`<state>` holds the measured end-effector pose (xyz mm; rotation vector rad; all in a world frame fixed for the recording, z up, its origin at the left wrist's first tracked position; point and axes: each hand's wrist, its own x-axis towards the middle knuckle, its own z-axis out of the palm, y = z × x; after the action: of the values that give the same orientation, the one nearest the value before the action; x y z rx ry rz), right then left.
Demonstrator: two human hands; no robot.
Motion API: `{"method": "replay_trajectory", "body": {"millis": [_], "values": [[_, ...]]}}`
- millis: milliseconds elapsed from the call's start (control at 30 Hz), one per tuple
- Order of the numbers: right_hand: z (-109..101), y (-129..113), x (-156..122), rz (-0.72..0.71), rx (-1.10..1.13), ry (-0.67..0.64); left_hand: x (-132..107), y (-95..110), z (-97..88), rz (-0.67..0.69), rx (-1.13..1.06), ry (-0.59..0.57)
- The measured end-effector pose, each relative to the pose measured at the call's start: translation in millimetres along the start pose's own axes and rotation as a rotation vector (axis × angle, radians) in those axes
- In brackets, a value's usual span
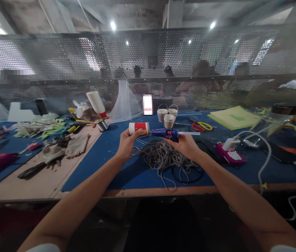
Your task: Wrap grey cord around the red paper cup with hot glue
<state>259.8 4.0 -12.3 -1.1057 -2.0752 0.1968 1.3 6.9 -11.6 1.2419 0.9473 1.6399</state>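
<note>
1. Clock directions take the glue gun as the centre, with twelve pointing away from the person.
2. The cup is at nine o'clock, lying on its side in the air above the table. The left grip is closed around it, thumb along its red band.
3. The right grip is wrapped around the gun, whose nozzle points to nine, at the cup's near end. Whether the two touch cannot be told.
4. Done, by the look of it: three buckets, small and fitted with thin looped handles, stand grouped at twelve. The gun is loaded, a clear glue stick jutting from its back toward three.
5. Left, as far as I can judge: this cup shows no cord and no handle, so its work seems barely begun. Whether any glue is on it is too small to see.
6. The cord lies in a loose heap at six, and the scissors rest near two, both out of the grips. More cups stand stacked and tilted at ten.
</note>
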Motion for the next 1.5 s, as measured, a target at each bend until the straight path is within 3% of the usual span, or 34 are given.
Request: {"method": "replay_trajectory", "body": {"millis": [300,567,733,1167,1400,1500], "values": [[-12,-18,3,0.245,0.282,-0.078,1,-1,0.6,-0.019,-0.029,0.001],[-19,-16,7,0.284,0.637,-0.247,-3,4,4.7,-0.086,-0.093,-0.035],[-14,-8,11,0.369,0.760,-0.181,-3,4,5.6,-0.129,-0.088,-0.046],[-22,35,20,0.534,0.500,-0.021,-4,3,7.1,-0.142,-0.101,-0.051],[-24,68,22,0.496,-0.105,-0.107,-5,4,7.4,-0.142,-0.112,-0.067],[-23,73,22,0.540,-0.251,-0.129,-6,4,7.2,-0.152,-0.122,-0.066]]}}
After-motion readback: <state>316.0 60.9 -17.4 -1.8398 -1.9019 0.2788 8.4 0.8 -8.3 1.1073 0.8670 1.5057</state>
